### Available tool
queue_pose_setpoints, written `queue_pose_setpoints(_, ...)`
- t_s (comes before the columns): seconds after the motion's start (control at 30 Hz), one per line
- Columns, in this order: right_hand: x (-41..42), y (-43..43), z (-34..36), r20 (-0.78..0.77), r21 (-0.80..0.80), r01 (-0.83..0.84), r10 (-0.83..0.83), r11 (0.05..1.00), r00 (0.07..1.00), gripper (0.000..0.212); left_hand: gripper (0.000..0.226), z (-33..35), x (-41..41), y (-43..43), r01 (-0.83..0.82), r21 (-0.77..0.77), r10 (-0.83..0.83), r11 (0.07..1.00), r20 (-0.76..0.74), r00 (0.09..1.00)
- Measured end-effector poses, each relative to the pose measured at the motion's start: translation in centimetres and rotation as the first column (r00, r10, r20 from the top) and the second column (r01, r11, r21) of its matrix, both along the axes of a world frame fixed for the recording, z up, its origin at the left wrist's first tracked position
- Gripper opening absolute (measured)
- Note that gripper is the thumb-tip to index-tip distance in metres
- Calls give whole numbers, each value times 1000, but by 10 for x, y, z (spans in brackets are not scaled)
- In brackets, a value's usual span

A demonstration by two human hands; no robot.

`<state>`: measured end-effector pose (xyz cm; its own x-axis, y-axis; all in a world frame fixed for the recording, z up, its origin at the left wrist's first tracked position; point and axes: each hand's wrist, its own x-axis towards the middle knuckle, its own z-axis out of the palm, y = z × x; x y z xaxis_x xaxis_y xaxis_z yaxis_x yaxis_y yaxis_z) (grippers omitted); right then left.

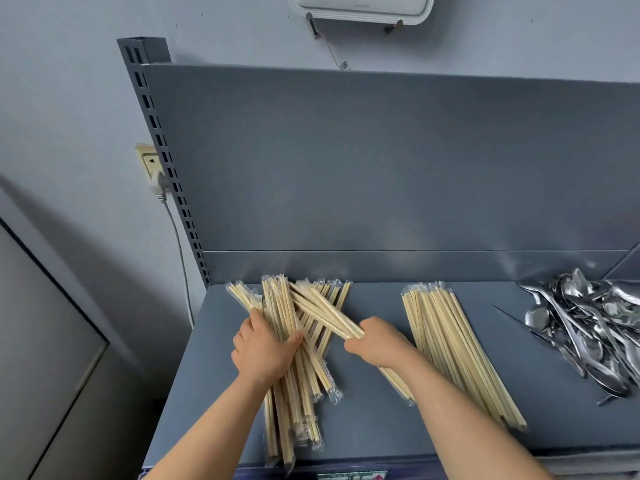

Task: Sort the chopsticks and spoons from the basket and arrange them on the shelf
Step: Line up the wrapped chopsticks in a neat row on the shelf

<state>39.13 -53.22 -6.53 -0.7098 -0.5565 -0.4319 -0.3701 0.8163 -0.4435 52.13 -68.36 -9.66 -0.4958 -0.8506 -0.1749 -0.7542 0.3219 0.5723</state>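
A loose, crossed pile of plastic-wrapped bamboo chopsticks (294,382) lies on the left of the grey shelf (374,420). My left hand (265,348) grips a thick bunch of that pile from above. My right hand (375,341) holds a few wrapped chopsticks (325,311) that slant up to the left over the pile. To the right lies a neat row of wrapped chopsticks (457,348), side by side. At the shelf's far right sits a heap of steel spoons (588,327). No basket is in view.
The shelf's grey back panel (381,161) rises behind everything, with a slotted upright post (162,157) at its left. A wall socket with a plug and cable (156,174) sits left of the post. A white device (363,8) hangs on the wall above.
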Motion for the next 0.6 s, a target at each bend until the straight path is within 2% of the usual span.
queue_pose_setpoints(0.1,-6,13,10,139,-96,51,-37,994,990,22,100,-2,-1,-2,-5,-17,5,1000,-6,1000)
queue_pose_setpoints(0.23,-12,33,19,274,-269,161,-85,950,958,36,93,3,-3,-1,-1,-34,1,999,-16,1000)
queue_pose_setpoints(0.3,-13,39,24,345,-365,210,-77,907,935,41,90,9,-6,2,5,-98,-8,995,-30,1000)
queue_pose_setpoints(0.37,-13,42,28,358,-431,207,-44,878,933,34,84,18,-14,7,68,-149,-90,987,-151,984)
queue_pose_setpoints(0.47,-10,42,31,359,-483,208,-24,851,933,27,72,36,-35,17,255,-96,-272,962,-347,897)
queue_pose_setpoints(0.6,-7,45,30,434,-505,305,-68,808,899,18,48,43,-54,19,275,-18,-262,961,-363,894)
